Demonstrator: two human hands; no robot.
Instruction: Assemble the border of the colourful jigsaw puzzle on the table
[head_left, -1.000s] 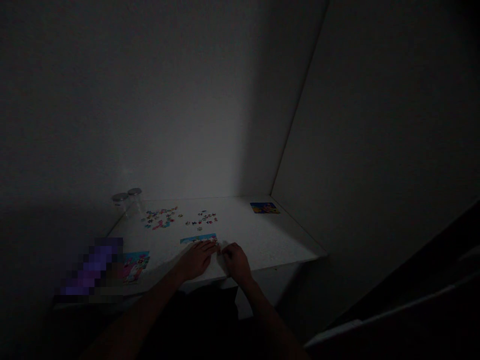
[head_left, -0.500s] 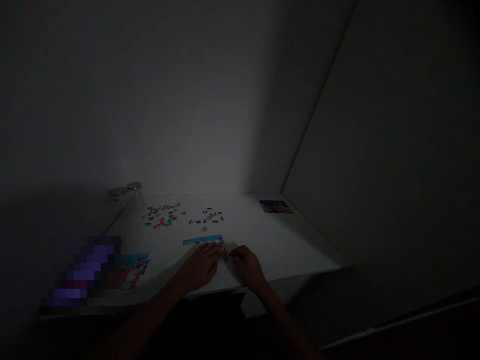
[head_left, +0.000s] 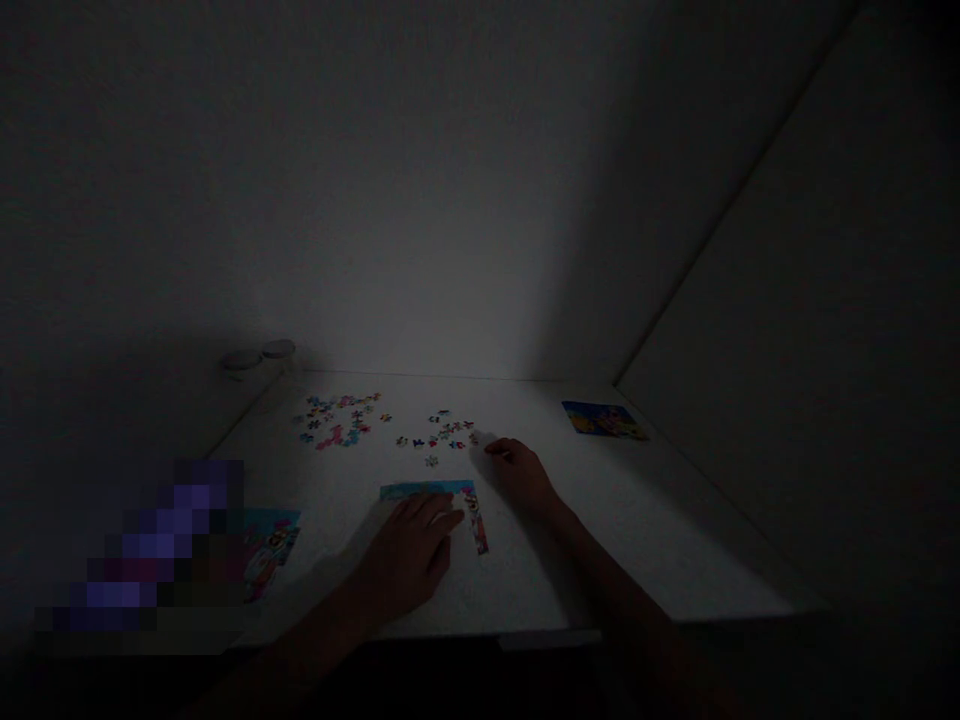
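A partly joined puzzle [head_left: 478, 520], with a blue top strip and a colourful right edge, lies near the front of the white table. My left hand [head_left: 411, 545] rests over its top strip, fingers spread and nothing held. My right hand [head_left: 519, 470] is beyond the puzzle to the right, beside a group of loose pieces [head_left: 448, 432]. Its thumb and fingertips are pressed together; whatever may be between them is too dark and small to make out. Another group of loose pieces [head_left: 341, 420] lies farther left.
At the front left lies a colourful picture [head_left: 270, 550], partly covered by a blurred purple object [head_left: 165, 530]. Two jars with lids [head_left: 279, 349] stand at the back left. A blue picture card [head_left: 604, 420] lies at the back right. Walls [head_left: 450, 250] rise behind and to the right.
My right hand has moved away from the puzzle's right edge, forward towards the loose pieces, uncovering that edge. My left hand stays on the puzzle. The camera view has shifted.
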